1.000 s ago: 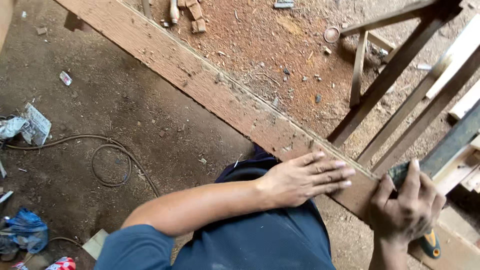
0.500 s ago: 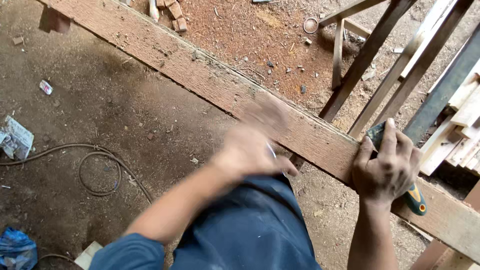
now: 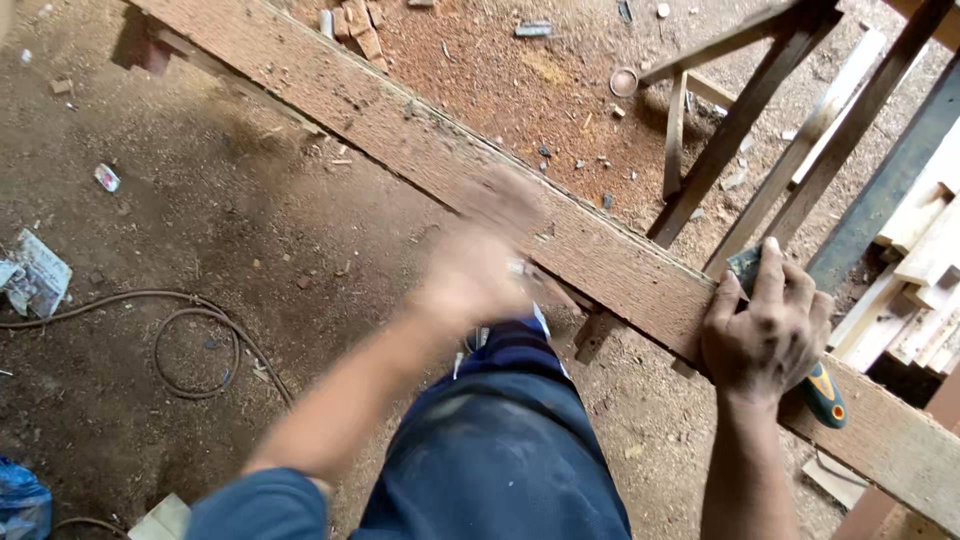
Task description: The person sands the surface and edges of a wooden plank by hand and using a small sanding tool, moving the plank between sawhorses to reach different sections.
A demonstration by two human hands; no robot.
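A long rough wooden plank (image 3: pixel 400 130) runs diagonally from the upper left to the lower right. My right hand (image 3: pixel 765 330) presses down on a tool with a green and orange handle (image 3: pixel 825 392) lying on the plank's right part. My left hand (image 3: pixel 480 265) is blurred with motion at the plank's near edge, left of the right hand; whether it holds anything cannot be made out. My leg in dark blue trousers (image 3: pixel 500 450) is below it.
Slanted wooden frame bars (image 3: pixel 760 110) and stacked pale boards (image 3: pixel 920 290) stand at the right behind the plank. A cable (image 3: pixel 190 350) loops on the dirt floor at the left, with scraps of paper (image 3: pixel 35 280). Wood offcuts (image 3: pixel 360 25) lie on sawdust beyond the plank.
My left hand left its flat rest on the plank beside the right hand and swept left and up along the near edge. The view shifted so the right hand sits higher.
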